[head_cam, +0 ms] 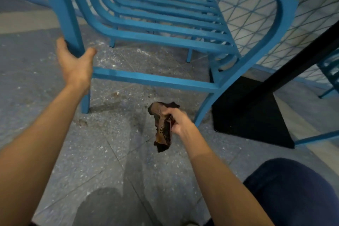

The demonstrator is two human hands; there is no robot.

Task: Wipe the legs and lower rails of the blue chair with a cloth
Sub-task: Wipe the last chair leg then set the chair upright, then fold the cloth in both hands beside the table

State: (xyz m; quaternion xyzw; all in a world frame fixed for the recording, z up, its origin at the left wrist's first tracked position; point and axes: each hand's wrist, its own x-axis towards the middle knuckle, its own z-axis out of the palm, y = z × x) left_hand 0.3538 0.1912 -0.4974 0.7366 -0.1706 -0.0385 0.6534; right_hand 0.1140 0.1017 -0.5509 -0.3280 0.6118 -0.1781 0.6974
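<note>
The blue chair [165, 29] with a slatted seat fills the upper half of the view, seen from low down at its front. My left hand [75, 64] grips its front left leg [73, 29], thumb on one side and fingers curled round the other. A blue lower rail [154, 79] runs between the two front legs. My right hand [178, 121] holds a crumpled brown and black cloth [162, 128] in the air below that rail, apart from the chair and left of the front right leg [205, 108].
The floor [110, 143] is grey speckled stone with dust and stains under the chair. A black table post and base [247, 112] stand just right of the chair. A blue lattice fence [302, 14] runs behind. My knee in dark trousers [289, 189] is at the lower right.
</note>
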